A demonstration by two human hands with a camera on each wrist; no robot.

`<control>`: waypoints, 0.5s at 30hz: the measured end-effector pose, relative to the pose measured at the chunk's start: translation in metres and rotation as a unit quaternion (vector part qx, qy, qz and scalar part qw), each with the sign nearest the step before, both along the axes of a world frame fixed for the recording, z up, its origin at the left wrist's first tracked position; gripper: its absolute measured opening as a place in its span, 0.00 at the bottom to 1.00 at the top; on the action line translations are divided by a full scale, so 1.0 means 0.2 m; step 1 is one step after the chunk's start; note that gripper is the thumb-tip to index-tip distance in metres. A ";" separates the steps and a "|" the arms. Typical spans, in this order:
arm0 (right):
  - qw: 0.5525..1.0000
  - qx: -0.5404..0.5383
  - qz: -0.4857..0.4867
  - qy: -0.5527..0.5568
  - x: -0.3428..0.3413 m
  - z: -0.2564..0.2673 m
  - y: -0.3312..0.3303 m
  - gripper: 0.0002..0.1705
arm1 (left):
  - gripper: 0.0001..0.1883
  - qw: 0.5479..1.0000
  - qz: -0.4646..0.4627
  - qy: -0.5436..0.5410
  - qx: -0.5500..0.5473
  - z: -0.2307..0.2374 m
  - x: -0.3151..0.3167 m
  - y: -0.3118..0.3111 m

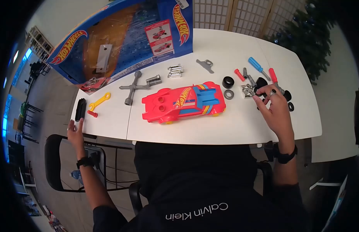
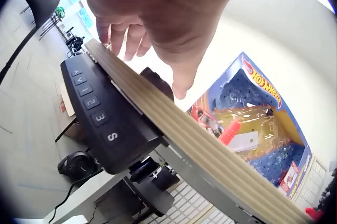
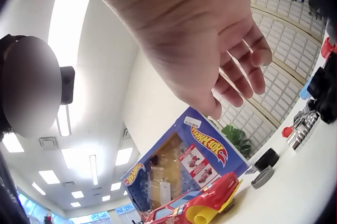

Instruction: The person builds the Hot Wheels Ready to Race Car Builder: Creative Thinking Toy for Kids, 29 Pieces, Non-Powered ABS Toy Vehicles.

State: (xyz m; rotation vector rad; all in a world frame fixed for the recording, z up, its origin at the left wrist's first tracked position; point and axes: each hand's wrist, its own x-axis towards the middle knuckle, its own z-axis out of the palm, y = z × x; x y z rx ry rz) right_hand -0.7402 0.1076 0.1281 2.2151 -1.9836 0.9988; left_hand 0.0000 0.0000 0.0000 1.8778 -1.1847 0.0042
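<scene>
In the head view a red toy car point(image 1: 183, 102) with blue and yellow parts lies mid-table. My left hand point(image 1: 75, 133) is at the table's left front edge, fingers relaxed beside a black part point(image 1: 80, 110); in the left wrist view the hand point(image 2: 152, 19) holds nothing visible. Over the chrome pieces point(image 1: 248, 91) and black wheels at the right is my right hand point(image 1: 275, 110), its fingers loosely bent. The right wrist view shows that hand point(image 3: 210, 50) with nothing between its fingers. A black tire point(image 1: 228, 82) and a grey ring point(image 1: 229, 94) sit between car and hand.
An upright Hot Wheels box point(image 1: 127, 36) stands at the back left. Nearby lie a yellow wrench point(image 1: 100, 101), grey cross wrench point(image 1: 134, 88), silver pieces point(image 1: 175, 71) and a grey part point(image 1: 205, 65). Blue point(image 1: 258, 68) and red point(image 1: 273, 75) screwdrivers lie at the right.
</scene>
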 end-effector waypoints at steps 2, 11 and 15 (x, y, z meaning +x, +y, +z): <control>0.999 0.016 -0.030 -0.012 0.02 0.04 0.01 0.13 | 0.35 0.992 0.083 -0.063 -0.064 0.08 -0.08 0.07; 0.981 0.177 -0.033 0.070 0.07 0.00 -0.02 0.18 | 0.13 0.902 -0.409 -0.128 -0.058 0.78 -1.34 0.40; 0.980 0.168 -0.004 0.106 0.09 0.01 -0.08 0.19 | 0.28 0.812 -0.558 -0.170 0.006 0.79 -1.78 0.32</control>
